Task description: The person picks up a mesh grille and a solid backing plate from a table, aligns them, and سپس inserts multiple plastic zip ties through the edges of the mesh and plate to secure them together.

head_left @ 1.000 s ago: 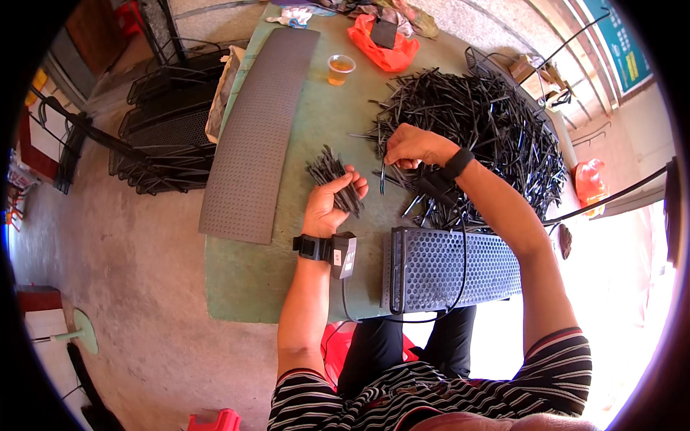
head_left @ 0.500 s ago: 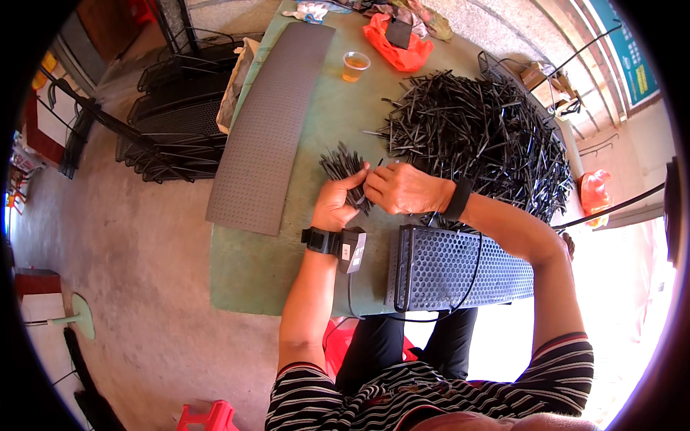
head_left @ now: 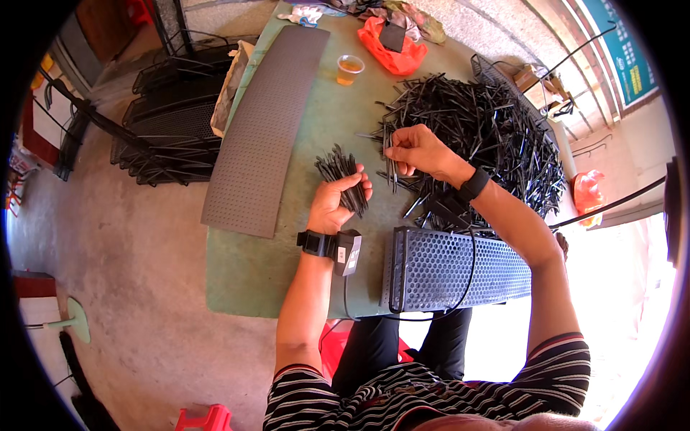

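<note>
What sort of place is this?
Probably a small workshop: a large heap of thin black pieces covers part of the green table, and black mesh trays are stacked beside it.

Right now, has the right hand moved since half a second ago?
Yes: against the perforated tray, the right hand has moved forward and rightward, to the left edge of the black strip pile.

Left hand [head_left: 336, 200] curled closed, right hand [head_left: 420, 152] apparently pinching

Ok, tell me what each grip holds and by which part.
The left grip holds a bundle of thin black strips around its middle; the right grip pinches a few similar strips near their middle.
</note>
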Tool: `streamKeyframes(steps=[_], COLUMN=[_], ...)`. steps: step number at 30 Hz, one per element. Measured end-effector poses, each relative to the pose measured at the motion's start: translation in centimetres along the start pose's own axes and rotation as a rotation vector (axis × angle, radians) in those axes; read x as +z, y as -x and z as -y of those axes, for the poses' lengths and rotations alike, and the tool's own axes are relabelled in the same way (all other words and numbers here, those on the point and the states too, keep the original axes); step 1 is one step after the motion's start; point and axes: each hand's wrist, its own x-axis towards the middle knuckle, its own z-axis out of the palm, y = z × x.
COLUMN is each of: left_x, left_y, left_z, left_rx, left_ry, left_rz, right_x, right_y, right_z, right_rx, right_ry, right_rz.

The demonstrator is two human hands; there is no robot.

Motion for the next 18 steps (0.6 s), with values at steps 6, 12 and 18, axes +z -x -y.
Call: streamKeyframes(steps=[6,12,18], left_x=[-0.5,-0.5,-0.5], left_y=[-0.3,-0.3,-0.1], left_z=[0.1,0.0,0.1], left_rx=[-0.022,-0.056,-0.039], left_ry=[-0.022,-0.038,0.001], left_rz=[0.029,0.01,0.023], right_x=[-0.3,1.5,2.6], right_y=[-0.2,0.3,1.0], right_z=[-1.0,-1.0,0.9], right_rx=[0.068,-0.347,-0.27], right_ry=[-0.095,0.168,0.55], right_rz=[0.031,-0.192,0.008])
